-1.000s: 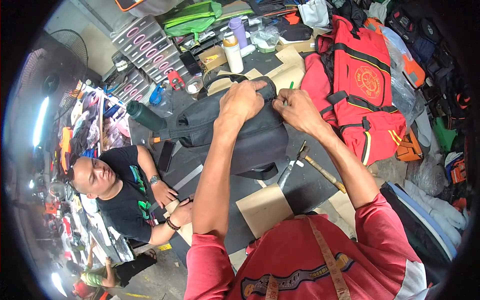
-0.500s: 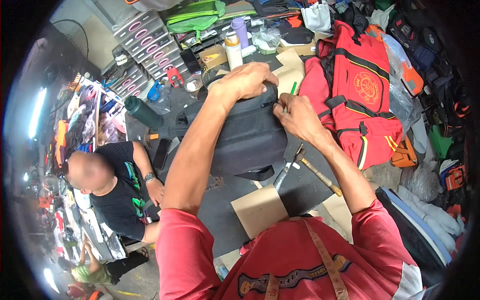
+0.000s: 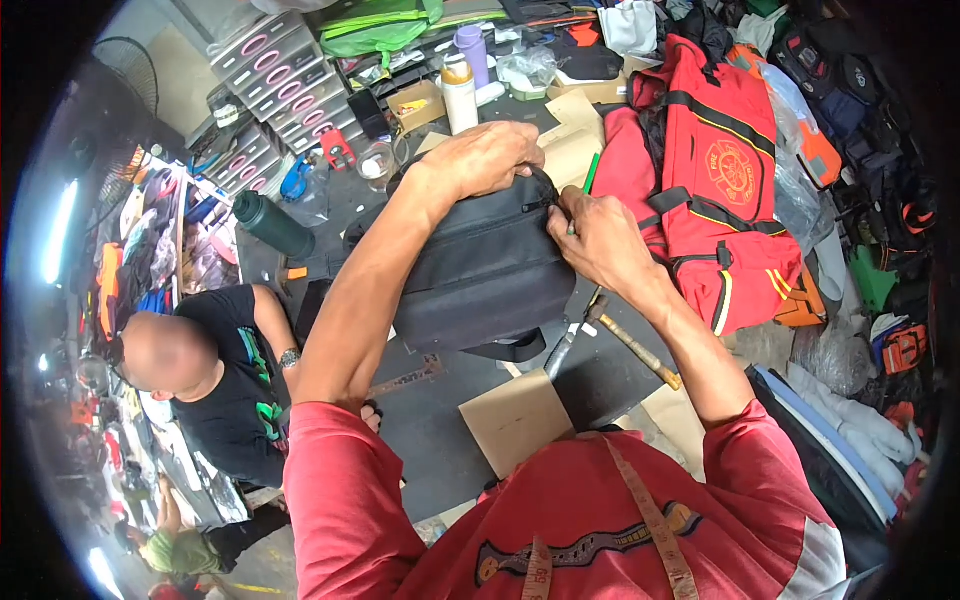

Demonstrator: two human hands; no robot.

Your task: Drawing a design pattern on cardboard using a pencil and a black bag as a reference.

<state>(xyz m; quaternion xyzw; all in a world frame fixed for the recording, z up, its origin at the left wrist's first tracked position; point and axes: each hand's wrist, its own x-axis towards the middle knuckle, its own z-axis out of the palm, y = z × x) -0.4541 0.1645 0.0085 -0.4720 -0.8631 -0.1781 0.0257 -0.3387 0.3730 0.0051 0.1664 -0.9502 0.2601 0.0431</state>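
A black bag with a zipped top section lies on the dark table in front of me. My left hand is closed over its far upper edge, with the fingertips partly hidden behind the bag. At the bag's right upper corner, my right hand has its fingers bent and pressed together around a slim green pen. The pen's upper end sticks up past the knuckles. My right fingertips are against the bag's edge by the zipper; whether they also pinch the zipper pull is hidden.
A hammer and a square of brown card lie nearer me. Right stands a large red bag. A dark green bottle, white bottle and purple tumbler stand beyond. Another person sits at left.
The bag has tilted slightly, showing more of its near side. My left hand has shifted a little left with it. The pen in my right hand stands slightly higher.
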